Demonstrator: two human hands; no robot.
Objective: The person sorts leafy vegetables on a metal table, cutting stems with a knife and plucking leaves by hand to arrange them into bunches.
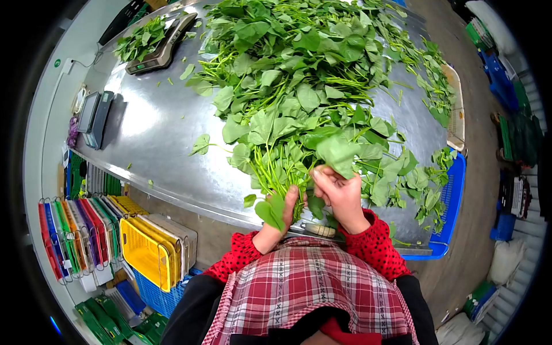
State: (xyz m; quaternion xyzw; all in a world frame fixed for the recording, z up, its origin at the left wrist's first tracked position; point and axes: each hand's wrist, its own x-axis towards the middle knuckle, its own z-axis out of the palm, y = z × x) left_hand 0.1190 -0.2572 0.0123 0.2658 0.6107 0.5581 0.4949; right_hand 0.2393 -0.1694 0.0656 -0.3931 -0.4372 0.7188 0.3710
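My left hand is wrapped round the stems of a bunch of leafy greens near the table's front edge. Beside it, my right hand is closed in a pinch on a leafy stem, whose broad leaf is slightly blurred above the fingers. The lower stem ends are partly hidden by my hands. A large heap of the same greens spreads over the table just beyond. Close to my right wrist, a round beige object sits at the table edge.
The metal table carries a scale loaded with greens and a second device with a display. A blue crate and a pale crate stand along the right side. Yellow baskets are at lower left.
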